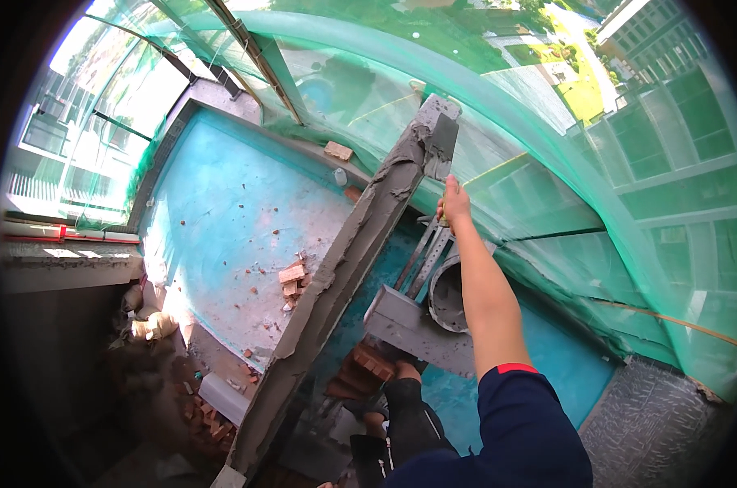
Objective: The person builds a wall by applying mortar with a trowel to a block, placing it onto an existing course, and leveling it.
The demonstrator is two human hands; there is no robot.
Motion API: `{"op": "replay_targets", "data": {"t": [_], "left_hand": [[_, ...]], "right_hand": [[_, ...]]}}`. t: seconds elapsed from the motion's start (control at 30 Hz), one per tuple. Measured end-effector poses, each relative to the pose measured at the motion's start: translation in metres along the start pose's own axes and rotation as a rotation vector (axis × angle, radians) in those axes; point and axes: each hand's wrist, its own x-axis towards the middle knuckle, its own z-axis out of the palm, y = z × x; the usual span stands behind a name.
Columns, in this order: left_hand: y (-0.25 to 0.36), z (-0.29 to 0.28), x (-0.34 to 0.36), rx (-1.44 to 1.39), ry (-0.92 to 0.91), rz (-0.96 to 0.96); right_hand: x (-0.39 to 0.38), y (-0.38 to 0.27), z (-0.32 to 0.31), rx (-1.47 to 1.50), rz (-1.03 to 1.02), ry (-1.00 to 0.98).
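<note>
A narrow wall (348, 236) runs diagonally through the middle, its top spread with wet grey mortar. My right arm reaches forward to the wall's far end. There my right hand (455, 203) is closed around the handle of a trowel (441, 146), whose grey blade lies against the mortar at the end of the wall. Beneath my forearm, a grey mortar bucket (445, 301) stands on a grey platform (409, 325), partly hidden by the arm. Only a sliver of my left hand (328, 485) shows at the lower edge; its fingers are mostly out of sight.
Red bricks (372, 362) are stacked beside my legs. Left of the wall, broken bricks (292, 281) lie on a blue-coated floor (214, 195), with sacks (153, 325) and rubble beyond. Green netting (547, 187) and poles (254, 57) enclose the far and right sides.
</note>
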Motion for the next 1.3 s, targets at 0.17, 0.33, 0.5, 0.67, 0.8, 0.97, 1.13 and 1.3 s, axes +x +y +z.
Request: {"op": "replay_targets", "data": {"t": [0.17, 0.33, 0.5, 0.67, 0.8, 0.97, 1.13, 1.3], "left_hand": [[0.009, 0.018, -0.001, -0.047, -0.066, -0.05], [0.017, 0.02, -0.001, -0.216, -0.082, -0.078], [0.021, 0.017, 0.018, -0.166, -0.078, -0.082], [0.005, 0.022, 0.029, -0.147, -0.103, 0.016], [0.015, 0.033, 0.019, -0.18, -0.087, -0.093], [-0.02, 0.015, 0.033, -0.305, -0.138, -0.003], [-0.047, -0.017, 0.044, -0.295, -0.127, 0.042], [-0.114, -0.063, 0.065, -0.38, -0.074, 0.0]], "right_hand": [[-0.004, 0.024, -0.067, -0.348, -0.096, 0.036], [-0.022, -0.082, -0.067, -0.555, -0.157, -0.13], [-0.025, -0.152, -0.039, -0.767, 0.203, -0.324], [-0.075, -0.134, -0.02, -0.906, 0.337, -0.467], [-0.145, -0.075, -0.007, -0.947, 0.228, -0.559], [-0.265, -0.019, 0.029, -0.993, 0.147, -0.68], [-0.372, 0.051, 0.047, -0.917, 0.153, -0.698], [-0.465, 0.138, 0.074, -1.027, 0.019, -0.761]]}}
